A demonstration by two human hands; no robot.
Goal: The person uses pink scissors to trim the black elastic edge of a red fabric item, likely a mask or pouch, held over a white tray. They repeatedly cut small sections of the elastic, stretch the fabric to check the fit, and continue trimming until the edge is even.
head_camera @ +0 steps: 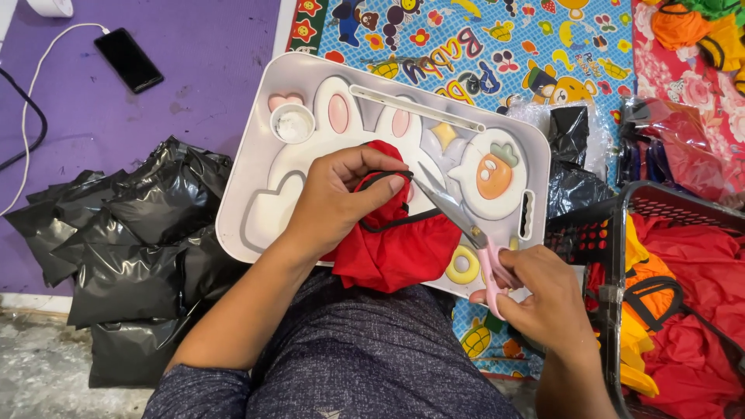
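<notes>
— What lies on the left?
— A heap of glossy black plastic bags [132, 248] beside a black phone [129, 60] on its white cable [35, 85], on a purple mat [209, 70].
— And right?
— A black mesh basket [613, 233] of red and yellow cloth.

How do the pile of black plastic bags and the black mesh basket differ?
The pile of black plastic bags is glossy, soft and crumpled, lying left of the white tray; the black mesh basket is rigid, perforated, on the right, holding red and orange fabric. Both are black.
</notes>
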